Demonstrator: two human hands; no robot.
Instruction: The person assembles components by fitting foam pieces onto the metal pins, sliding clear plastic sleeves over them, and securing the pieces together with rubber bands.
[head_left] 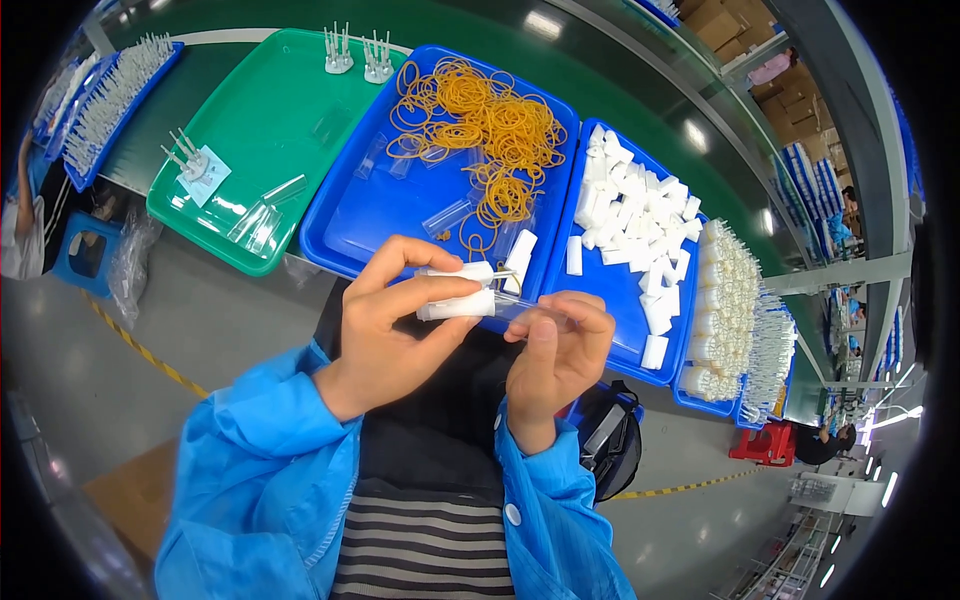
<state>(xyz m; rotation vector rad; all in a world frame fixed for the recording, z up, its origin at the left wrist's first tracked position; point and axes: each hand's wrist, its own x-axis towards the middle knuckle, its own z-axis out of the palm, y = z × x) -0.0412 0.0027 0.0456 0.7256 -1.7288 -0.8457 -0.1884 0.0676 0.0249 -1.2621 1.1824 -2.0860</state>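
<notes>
My left hand [385,340] is closed around white cylindrical pieces [458,306], one lying above the other between thumb and fingers. Beside them, a clear plastic tube [512,306] reaches across to my right hand [550,365], whose thumb and fingers are closed on its far end. A thin metallic pin [503,273] shows just above the tube; what it belongs to is hard to make out. Both hands are raised in front of a blue tray [335,235] with yellow rubber bands [530,130] and several clear tubes in it.
To the left, a green tray [265,90] holds clear tubes and small pronged clusters. On the right, a blue tray [622,325] carries loose white cylinders [625,195]. Further right stand bundled white pieces [720,310]. A green conveyor belt [610,100] runs behind.
</notes>
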